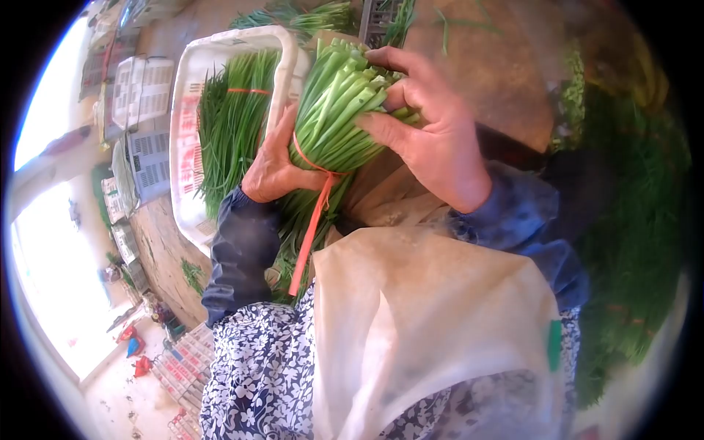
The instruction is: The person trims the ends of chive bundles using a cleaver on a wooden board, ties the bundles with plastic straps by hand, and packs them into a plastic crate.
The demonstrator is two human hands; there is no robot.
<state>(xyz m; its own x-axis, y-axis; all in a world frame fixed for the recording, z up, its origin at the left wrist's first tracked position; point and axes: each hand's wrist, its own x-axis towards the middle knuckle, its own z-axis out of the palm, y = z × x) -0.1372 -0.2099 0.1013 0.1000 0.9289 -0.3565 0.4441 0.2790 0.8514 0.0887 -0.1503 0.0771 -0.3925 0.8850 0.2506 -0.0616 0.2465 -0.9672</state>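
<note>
A thick bunch of green chives (339,110) is held upright, cut ends up, leaves hanging below. An orange tie (326,176) circles its middle, and its long loose end dangles over the leaves. My left hand (277,167) is closed around the bunch from the left, close to the tie. At the upper right of the bunch, my right hand (436,128) curls its thumb and fingers over the stalk ends. Just left of the bunch stands a white plastic crate (192,62), where another bunch of chives (238,117) lies with an orange band round it.
Loose greens (315,18) lie beyond the crate, beside a dark grey crate (375,22). A large pile of greens (634,220) fills the right side. More crates (143,92) stand along the left. A pale apron (433,308) covers my lap.
</note>
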